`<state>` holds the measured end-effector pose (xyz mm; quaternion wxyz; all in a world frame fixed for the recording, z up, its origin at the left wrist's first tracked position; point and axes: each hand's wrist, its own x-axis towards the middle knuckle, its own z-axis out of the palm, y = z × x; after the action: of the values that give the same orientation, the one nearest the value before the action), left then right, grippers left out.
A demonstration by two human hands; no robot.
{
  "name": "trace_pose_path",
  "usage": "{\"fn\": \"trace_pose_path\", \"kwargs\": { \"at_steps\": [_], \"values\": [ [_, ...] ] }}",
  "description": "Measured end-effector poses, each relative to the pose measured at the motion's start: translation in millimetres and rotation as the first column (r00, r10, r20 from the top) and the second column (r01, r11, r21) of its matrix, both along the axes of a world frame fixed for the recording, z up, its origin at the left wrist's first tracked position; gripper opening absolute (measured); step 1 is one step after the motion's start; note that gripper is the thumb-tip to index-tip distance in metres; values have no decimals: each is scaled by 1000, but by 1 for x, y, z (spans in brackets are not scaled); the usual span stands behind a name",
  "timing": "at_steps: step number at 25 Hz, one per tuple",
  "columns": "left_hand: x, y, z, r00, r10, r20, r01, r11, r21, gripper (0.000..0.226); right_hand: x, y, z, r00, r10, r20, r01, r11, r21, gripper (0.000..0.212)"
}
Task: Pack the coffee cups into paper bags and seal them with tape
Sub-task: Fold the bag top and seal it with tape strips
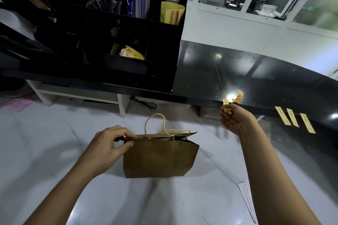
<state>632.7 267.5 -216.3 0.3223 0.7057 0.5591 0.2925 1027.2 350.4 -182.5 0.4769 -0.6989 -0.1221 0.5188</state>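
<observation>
Left hand (111, 139) pinching top left corner of brown paper bag (159, 157), near centre, above pale floor. Right hand (233, 117) pinching tape strip (226, 106) at black counter (256, 75) edge, right. Three more strips (294, 119) stuck farther right.

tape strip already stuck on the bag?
No: the right hand holds the tape strip up by the black counter, apart from the paper bag that the left hand pinches.
</observation>
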Motion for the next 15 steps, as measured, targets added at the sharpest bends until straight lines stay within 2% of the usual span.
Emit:
{"fn": "trace_pose_path", "kwargs": {
  "at_steps": [8,15],
  "values": [
    [-2,1,-1,1000,-10,-5,10,1000,21,22,-15,-16,6,999,23,45,-27,994,102,10],
    [-5,0,-2,999,-38,-30,40,998,57,17,-49,-65,10,997,60,58,-71,975,211,13]
  ]
}}
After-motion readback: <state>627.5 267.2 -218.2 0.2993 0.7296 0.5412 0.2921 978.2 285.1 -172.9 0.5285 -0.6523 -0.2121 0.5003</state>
